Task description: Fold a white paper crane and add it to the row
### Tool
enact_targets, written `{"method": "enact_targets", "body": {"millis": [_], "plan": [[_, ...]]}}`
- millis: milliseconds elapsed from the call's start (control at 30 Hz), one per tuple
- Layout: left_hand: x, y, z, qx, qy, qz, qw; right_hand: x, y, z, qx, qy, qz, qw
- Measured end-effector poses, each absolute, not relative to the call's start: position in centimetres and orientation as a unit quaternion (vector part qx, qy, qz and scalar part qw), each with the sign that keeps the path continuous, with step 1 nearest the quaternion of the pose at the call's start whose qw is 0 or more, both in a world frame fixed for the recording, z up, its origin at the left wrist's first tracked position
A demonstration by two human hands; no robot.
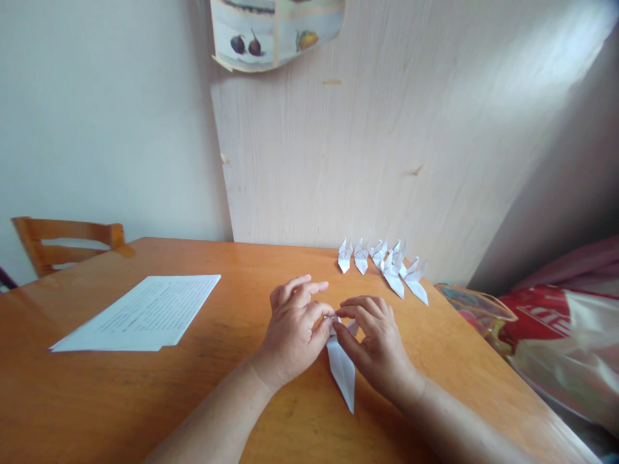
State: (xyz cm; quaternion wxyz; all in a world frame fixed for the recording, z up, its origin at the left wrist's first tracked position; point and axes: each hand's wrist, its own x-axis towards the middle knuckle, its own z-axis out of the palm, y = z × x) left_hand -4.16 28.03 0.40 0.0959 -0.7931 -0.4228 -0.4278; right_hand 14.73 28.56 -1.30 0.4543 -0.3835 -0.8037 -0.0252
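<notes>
At the far left, a chair (72,230) stands by the worktop (145,393). Next comes a pile of sheets (140,312) with rows of print, lying flat and well apart from the hands. Then the left hand (294,328) has its thumb and first finger closed on the top end of the folded paper (342,370), and its other fingers are spread and lifted. The folded paper is between the two hands, and its long white point aims back between the arms; I can't tell if it touches the worktop. Next is the right hand (380,345), with its thumb and first finger closed on that same end, just beside the left ones. The fingers hide the small bit there, so I can't tell how it is bent. To do this well, I think one hand should hold the paper firm while the other makes the crease. Press slowly and don't tug, or the thin paper could rip. Behind the right hand, a small bunch of paper birds (393,267) stands near the back edge, and at the far right there is what looks like a red bag (536,316) beside the worktop
</notes>
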Motion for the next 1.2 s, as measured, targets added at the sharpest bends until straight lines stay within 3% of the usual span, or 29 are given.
{"method": "enact_targets", "body": {"millis": [1200], "plan": [[-3.52,27.98,0.12,-0.777,-0.428,-0.454,0.086,14.62,28.26,-0.98,-0.379,-0.814,-0.030,0.439]]}}
